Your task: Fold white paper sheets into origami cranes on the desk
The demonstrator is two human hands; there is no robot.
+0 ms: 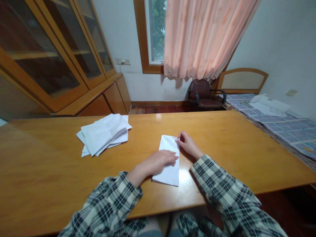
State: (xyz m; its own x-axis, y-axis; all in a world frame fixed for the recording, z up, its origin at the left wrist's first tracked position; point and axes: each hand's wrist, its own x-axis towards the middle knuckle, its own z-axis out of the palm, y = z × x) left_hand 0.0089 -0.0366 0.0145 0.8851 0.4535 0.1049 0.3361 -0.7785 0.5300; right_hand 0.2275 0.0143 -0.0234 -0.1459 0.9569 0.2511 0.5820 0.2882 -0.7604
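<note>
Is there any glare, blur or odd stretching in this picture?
Head view: glare whitens the table just right of the folded paper; the glass-doored cabinet leans steeply, probably lens distortion; the left hand and right hand show no obvious motion blur.

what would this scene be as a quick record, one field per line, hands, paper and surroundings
left hand: laid across the folded white paper
right hand: at the paper's far corner, right side; firmness of grip unclear
other paper: loose white pile, left on the table
behind table: brown chair, pink curtain
left side: glass-fronted cabinet
right side: bed
</note>
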